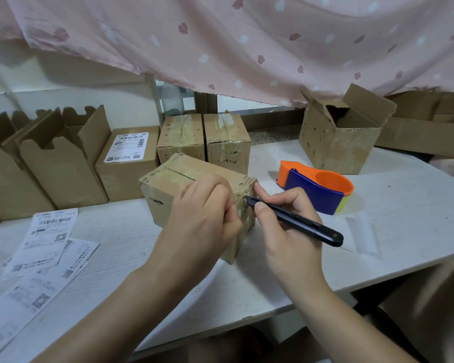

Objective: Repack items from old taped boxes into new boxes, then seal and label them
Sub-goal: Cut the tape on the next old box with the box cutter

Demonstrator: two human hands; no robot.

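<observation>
The worn brown cardboard box wrapped in clear tape (168, 184) sits at the middle of the white wooden surface (404, 205), turned at an angle, its top seam slit partway along. The left grip (205, 213) has its fingers curled over the box's near right end, holding it down. The right grip (286, 231) is closed round a slim black utility knife (320, 230), held like a pen, with the tip against the tape at the box's near right corner, just beside the left fingers.

At 2 o'clock from the box, close by, lies an orange and blue tape dispenser (315, 189). Farther out at 2 o'clock stands an open, battered cardboard box (336, 145) with its flaps up (what is inside cannot be seen). At 12 o'clock two more taped brown boxes (181, 137) stand side by side, touching. At 10 o'clock is a clean sealed box with a white shipping label (127, 163), and beyond it at 9 o'clock a row of new open cartons (58, 169). Loose printed label sheets (45, 244) lie at 8 o'clock. A pink patterned curtain (247, 35) hangs over the far side.
</observation>
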